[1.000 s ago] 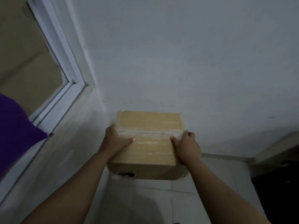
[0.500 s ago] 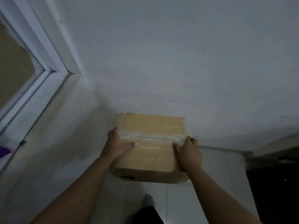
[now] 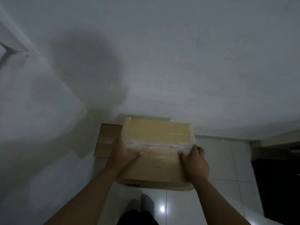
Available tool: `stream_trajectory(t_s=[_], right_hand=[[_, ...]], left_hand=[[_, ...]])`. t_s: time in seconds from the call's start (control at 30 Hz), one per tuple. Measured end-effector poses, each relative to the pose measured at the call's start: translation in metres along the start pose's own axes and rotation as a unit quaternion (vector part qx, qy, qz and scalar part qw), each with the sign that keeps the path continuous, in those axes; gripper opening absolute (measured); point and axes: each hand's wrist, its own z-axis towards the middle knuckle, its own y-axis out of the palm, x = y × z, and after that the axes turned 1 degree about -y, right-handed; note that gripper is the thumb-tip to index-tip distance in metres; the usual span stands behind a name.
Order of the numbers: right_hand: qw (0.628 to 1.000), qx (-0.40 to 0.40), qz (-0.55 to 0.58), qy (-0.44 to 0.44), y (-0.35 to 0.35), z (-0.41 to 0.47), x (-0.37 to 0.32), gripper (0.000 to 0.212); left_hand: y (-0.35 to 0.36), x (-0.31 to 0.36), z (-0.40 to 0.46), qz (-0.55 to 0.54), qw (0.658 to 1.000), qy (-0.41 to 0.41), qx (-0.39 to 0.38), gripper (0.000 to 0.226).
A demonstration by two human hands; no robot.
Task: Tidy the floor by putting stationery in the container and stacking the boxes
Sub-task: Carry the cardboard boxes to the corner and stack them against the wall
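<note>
I carry a taped brown cardboard box [image 3: 158, 151] in front of me, above the floor. My left hand [image 3: 124, 155] grips its left side with the thumb lying across the top. My right hand [image 3: 194, 161] grips its right side, thumb on the taped seam. Below and behind it, a second brown cardboard box [image 3: 105, 142] sits on the floor in the corner against the wall; only its left part shows past the carried box. No stationery or container is in view.
White walls [image 3: 162, 62] meet in a corner at the left. Glossy white floor tiles [image 3: 219, 168] run to the right, ending at a dark opening [image 3: 279, 184]. My dark-clothed leg and foot [image 3: 139, 208] show at the bottom.
The view has swung right and down, the window frame has left the picture, and a second box on the floor in the corner has come into sight under the carried box.
</note>
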Motion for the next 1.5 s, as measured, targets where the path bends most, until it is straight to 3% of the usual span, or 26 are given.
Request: stream_trajectory(t_s=[0.5, 0.87, 1.03, 1.27, 1.5], right_hand=[[1.0, -0.003, 0.007, 0.021, 0.178, 0.129, 0.097, 0.072], [0.999, 0.005, 0.034, -0.004, 0.279, 0.219, 0.12, 0.068], [0.997, 0.008, 0.077, -0.006, 0.321, 0.25, 0.115, 0.066], [0.988, -0.003, 0.15, -0.02, 0.369, 0.277, 0.123, 0.07], [0.988, 0.003, 0.153, -0.022, 0.387, 0.286, 0.128, 0.074]], left_hand=[[0.165, -0.131, 0.126, 0.015, 0.997, 0.027, -0.072, 0.109], [0.232, -0.197, 0.208, 0.014, 0.996, 0.052, -0.076, 0.107], [0.245, -0.227, 0.241, 0.063, 0.992, 0.05, -0.094, 0.127], [0.271, -0.256, 0.265, 0.139, 0.986, 0.071, -0.05, 0.129], [0.28, -0.262, 0.274, 0.244, 0.964, 0.105, -0.013, 0.117]])
